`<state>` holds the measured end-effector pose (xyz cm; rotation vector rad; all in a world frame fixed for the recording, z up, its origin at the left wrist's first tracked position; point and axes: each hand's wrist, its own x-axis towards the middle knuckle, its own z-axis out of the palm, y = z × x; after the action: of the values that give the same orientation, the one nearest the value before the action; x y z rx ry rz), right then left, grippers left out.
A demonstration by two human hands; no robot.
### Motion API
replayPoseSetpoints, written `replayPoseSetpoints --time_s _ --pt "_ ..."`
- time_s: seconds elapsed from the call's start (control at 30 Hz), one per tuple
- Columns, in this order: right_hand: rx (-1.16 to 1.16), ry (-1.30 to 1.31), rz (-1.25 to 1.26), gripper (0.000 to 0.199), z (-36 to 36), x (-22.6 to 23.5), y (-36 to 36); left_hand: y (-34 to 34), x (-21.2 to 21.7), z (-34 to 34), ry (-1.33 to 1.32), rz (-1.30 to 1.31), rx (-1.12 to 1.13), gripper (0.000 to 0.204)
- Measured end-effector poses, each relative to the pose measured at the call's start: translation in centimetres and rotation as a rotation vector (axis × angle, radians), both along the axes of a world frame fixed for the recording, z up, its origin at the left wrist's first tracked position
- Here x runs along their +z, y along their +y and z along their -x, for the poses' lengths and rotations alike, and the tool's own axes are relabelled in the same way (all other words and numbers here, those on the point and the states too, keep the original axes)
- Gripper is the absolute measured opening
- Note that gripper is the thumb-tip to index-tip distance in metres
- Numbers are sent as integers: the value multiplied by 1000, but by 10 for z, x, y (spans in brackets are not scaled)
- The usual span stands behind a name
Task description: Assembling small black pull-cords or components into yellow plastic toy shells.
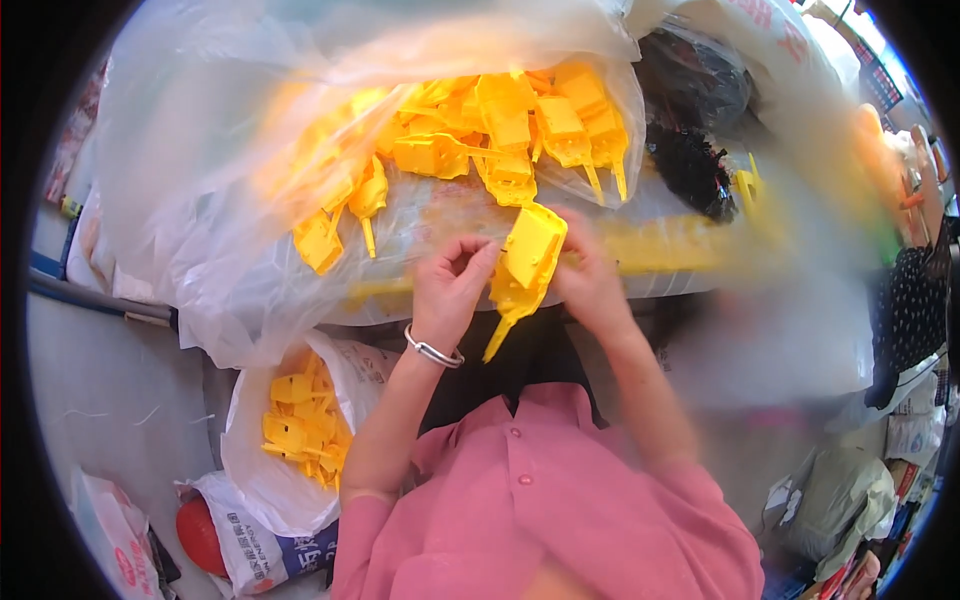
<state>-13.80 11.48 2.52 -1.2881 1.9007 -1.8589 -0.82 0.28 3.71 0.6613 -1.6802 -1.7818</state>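
A yellow moulded plastic part (530, 250), boxy at one end and tapering to a thin stem, hangs tilted in front of my chest. My right hand (590, 280) grips it from its right edge; those fingers are partly hidden behind it. At its left edge my left hand (452, 285), with a silver bracelet on the wrist, has thumb and forefinger pinched together. Whatever is in that pinch is too small to make out. Beyond both hands, a heap of similar yellow parts (505, 110) spills from a clear plastic bag (210, 200) on the table.
On the floor to my left, a white sack (255, 480) holds more yellow parts (300, 420). Beside it are a printed bag (250, 545) and a red round object (200, 535). A bundle of black strands (690, 170) lies at the table's right, near blurred plastic sheeting (790, 330).
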Motion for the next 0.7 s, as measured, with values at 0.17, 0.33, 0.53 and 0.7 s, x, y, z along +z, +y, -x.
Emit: replayPoseSetpoints --time_s 0.17,0.33,0.53,0.7 --pt "-95 67 -40 24 -11 49 18 -6 -5 -3 -63 82 66 12" --pt "119 278 -200 41 -16 15 -12 -1 10 0 91 128 21 11" --pt "103 379 -263 29 -15 11 -17 -1 31 -7 168 16 -58 11" --pt "145 417 -168 9 -17 -6 -12 -4 15 -6 -12 33 19 18"
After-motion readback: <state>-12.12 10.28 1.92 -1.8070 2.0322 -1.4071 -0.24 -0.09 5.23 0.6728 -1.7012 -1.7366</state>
